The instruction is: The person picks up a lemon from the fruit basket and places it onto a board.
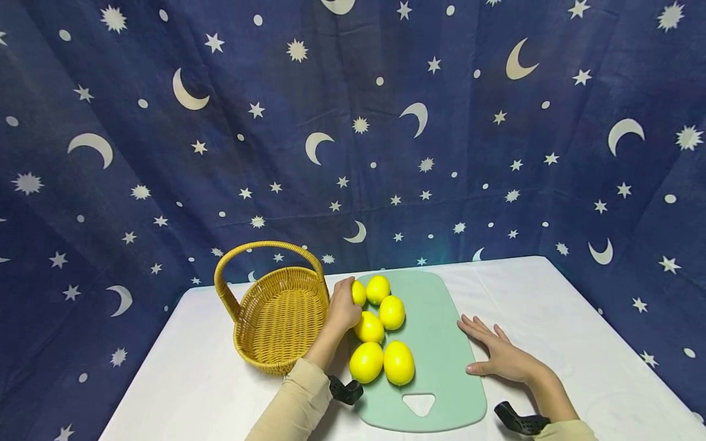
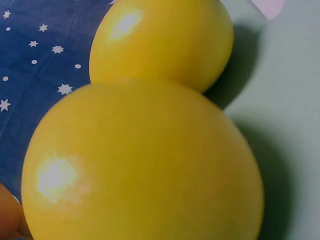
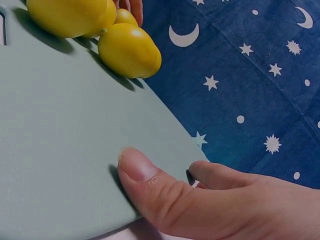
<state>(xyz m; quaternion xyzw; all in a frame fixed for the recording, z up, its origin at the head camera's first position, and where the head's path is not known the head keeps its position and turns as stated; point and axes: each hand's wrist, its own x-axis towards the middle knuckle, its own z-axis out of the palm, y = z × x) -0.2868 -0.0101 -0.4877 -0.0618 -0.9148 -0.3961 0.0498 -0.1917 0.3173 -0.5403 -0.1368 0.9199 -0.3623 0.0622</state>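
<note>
Several yellow lemons [image 1: 392, 313] lie in a cluster on the left part of a pale green cutting board [image 1: 441, 343]. My left hand [image 1: 343, 307] reaches over the board's left edge, its fingers round the far-left lemon [image 1: 359, 293], which they partly hide. Two nearer lemons [image 2: 145, 165] fill most of the left wrist view, with just a bit of finger at its lower left. At the board's right edge my right hand [image 1: 499, 354] lies with fingers spread and holds nothing. Its thumb [image 3: 140, 172] touches or hovers over the board's rim; I cannot tell which.
A woven wicker basket [image 1: 281, 324] with a tall arched handle stands left of the board, beside my left forearm; nothing lies in it. A white cloth [image 1: 182, 373] covers the table. Behind hangs a dark blue curtain [image 1: 353, 153] with moons and stars.
</note>
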